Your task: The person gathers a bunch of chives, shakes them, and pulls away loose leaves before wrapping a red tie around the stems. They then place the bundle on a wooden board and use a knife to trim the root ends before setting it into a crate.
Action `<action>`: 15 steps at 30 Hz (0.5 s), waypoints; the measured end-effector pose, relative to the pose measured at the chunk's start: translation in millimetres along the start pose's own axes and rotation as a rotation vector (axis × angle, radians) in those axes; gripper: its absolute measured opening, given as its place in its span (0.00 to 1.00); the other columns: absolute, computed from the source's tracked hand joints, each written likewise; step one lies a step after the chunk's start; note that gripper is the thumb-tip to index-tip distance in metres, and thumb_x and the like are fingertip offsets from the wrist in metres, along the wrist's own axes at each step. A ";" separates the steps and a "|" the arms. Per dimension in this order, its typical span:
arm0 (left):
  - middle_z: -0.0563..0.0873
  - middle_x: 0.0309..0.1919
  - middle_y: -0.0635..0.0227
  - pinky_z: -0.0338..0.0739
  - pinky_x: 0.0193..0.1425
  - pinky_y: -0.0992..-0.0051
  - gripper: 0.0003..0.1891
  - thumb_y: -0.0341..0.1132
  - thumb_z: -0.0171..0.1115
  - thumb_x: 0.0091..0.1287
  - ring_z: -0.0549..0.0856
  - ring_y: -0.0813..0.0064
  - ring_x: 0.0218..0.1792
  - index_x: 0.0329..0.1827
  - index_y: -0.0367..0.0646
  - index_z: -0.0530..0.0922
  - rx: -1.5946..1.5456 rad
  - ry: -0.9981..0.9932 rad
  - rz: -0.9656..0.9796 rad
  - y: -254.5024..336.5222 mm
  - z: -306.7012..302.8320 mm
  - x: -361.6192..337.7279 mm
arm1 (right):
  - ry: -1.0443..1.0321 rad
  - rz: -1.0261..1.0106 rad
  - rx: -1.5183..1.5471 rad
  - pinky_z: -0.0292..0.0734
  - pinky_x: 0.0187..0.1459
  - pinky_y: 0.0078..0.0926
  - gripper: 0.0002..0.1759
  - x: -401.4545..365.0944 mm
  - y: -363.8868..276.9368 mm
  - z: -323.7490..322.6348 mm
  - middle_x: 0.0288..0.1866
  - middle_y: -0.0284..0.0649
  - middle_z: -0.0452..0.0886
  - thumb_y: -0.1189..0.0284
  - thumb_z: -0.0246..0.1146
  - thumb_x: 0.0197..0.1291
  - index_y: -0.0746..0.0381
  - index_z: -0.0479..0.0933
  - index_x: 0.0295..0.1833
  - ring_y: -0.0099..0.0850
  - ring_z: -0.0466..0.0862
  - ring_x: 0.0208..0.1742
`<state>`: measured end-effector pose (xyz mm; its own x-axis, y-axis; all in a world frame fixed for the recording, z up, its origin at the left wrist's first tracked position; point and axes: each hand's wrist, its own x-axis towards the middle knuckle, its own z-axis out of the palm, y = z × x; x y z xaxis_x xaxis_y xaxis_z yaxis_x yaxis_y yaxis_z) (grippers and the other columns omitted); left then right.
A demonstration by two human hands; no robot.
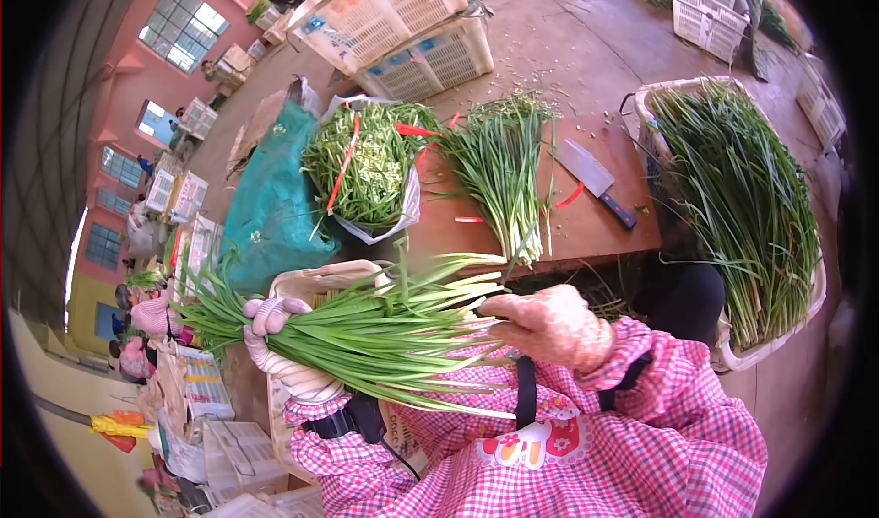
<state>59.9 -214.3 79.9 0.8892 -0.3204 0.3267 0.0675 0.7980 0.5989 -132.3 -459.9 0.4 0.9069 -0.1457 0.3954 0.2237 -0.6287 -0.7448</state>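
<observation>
We hold the bunch of chives (366,330) level at our chest, short of the table (595,230), left hand (279,344) closed round its middle, right hand (549,324) curled over the stem ends, and a slackened grip could spill stalks.

green chives (366,330), pink checked sleeves (678,399), teal sack (270,207)

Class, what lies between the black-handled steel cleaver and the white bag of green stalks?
A loose bunch of long green chives on the brown table, head view.
</observation>
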 end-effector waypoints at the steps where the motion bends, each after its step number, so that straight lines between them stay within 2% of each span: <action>1: 0.68 0.26 0.81 0.72 0.57 0.77 0.10 0.30 0.60 0.65 0.72 0.85 0.33 0.29 0.52 0.67 -0.059 -0.042 -0.037 -1.8 4.2 -1.3 | -0.009 -0.011 -0.061 0.77 0.28 0.40 0.16 2.7 1.1 6.4 0.26 0.43 0.82 0.63 0.66 0.58 0.55 0.78 0.51 0.44 0.83 0.27; 2: 0.68 0.26 0.81 0.71 0.57 0.77 0.10 0.31 0.60 0.65 0.72 0.84 0.33 0.30 0.52 0.66 -0.117 -0.084 -0.075 -3.6 6.8 -1.8 | 0.062 -0.071 -0.073 0.77 0.30 0.39 0.14 6.9 -0.4 13.2 0.28 0.42 0.82 0.62 0.64 0.58 0.54 0.78 0.48 0.43 0.84 0.30; 3: 0.68 0.26 0.81 0.71 0.57 0.77 0.10 0.31 0.60 0.65 0.72 0.84 0.33 0.30 0.52 0.66 -0.120 -0.084 -0.081 -4.7 3.0 -1.3 | -0.012 -0.079 -0.080 0.77 0.31 0.40 0.12 10.0 -1.5 14.1 0.29 0.41 0.82 0.63 0.64 0.58 0.54 0.78 0.45 0.43 0.83 0.31; 5: 0.67 0.26 0.82 0.70 0.58 0.77 0.12 0.30 0.62 0.64 0.72 0.85 0.33 0.31 0.53 0.65 -0.006 0.064 -0.037 -4.2 -9.1 -1.7 | -0.145 -0.050 -0.143 0.77 0.32 0.40 0.08 11.0 -1.5 17.4 0.28 0.40 0.81 0.64 0.63 0.57 0.54 0.78 0.40 0.42 0.84 0.33; 6: 0.67 0.26 0.82 0.70 0.58 0.77 0.12 0.30 0.62 0.64 0.72 0.85 0.33 0.31 0.53 0.65 -0.004 0.068 -0.041 -6.1 -2.9 -2.4 | -0.147 -0.046 -0.141 0.77 0.32 0.40 0.08 9.5 -1.5 16.5 0.28 0.40 0.81 0.64 0.63 0.57 0.54 0.78 0.40 0.42 0.84 0.33; 8: 0.66 0.26 0.80 0.70 0.59 0.75 0.11 0.33 0.60 0.65 0.71 0.84 0.33 0.31 0.53 0.65 -0.190 -0.101 -0.138 -10.7 15.3 -3.6 | -0.092 -0.107 -0.055 0.77 0.33 0.40 0.07 4.5 -3.9 9.5 0.28 0.40 0.80 0.64 0.63 0.57 0.54 0.77 0.37 0.42 0.83 0.32; 10: 0.68 0.26 0.79 0.71 0.59 0.73 0.10 0.34 0.60 0.66 0.73 0.83 0.34 0.31 0.52 0.67 -0.168 -0.108 -0.128 -8.6 7.4 -0.5 | -0.112 -0.111 0.005 0.77 0.30 0.42 0.09 -6.8 -2.1 -0.9 0.25 0.40 0.78 0.64 0.64 0.55 0.56 0.75 0.34 0.43 0.82 0.28; 12: 0.70 0.27 0.78 0.72 0.59 0.71 0.09 0.36 0.60 0.66 0.74 0.81 0.35 0.31 0.52 0.68 -0.156 -0.122 -0.112 -5.9 -4.5 6.8 | -0.286 -0.077 -0.114 0.78 0.30 0.41 0.08 -28.2 24.7 -11.7 0.26 0.41 0.79 0.65 0.64 0.55 0.55 0.79 0.38 0.43 0.83 0.29; 14: 0.75 0.28 0.75 0.74 0.57 0.69 0.08 0.38 0.61 0.64 0.77 0.75 0.38 0.30 0.51 0.71 0.045 0.090 -0.019 -0.8 -17.8 8.9 | -0.565 0.053 -0.336 0.79 0.30 0.39 0.08 -43.6 49.9 -40.4 0.25 0.41 0.80 0.66 0.63 0.53 0.54 0.81 0.39 0.41 0.84 0.29; 15: 0.79 0.30 0.74 0.75 0.55 0.68 0.08 0.38 0.63 0.62 0.79 0.70 0.40 0.30 0.51 0.73 0.044 0.135 -0.022 1.0 -16.2 9.9 | -0.727 0.122 -0.518 0.79 0.29 0.39 0.08 -58.8 75.0 -51.9 0.23 0.41 0.80 0.65 0.63 0.53 0.54 0.81 0.38 0.41 0.84 0.29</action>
<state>76.0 -208.3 71.9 0.9406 -0.2638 0.2137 0.0706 0.7676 0.6370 -187.4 -538.1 -50.9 0.9552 0.1743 -0.2392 0.0813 -0.9316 -0.3542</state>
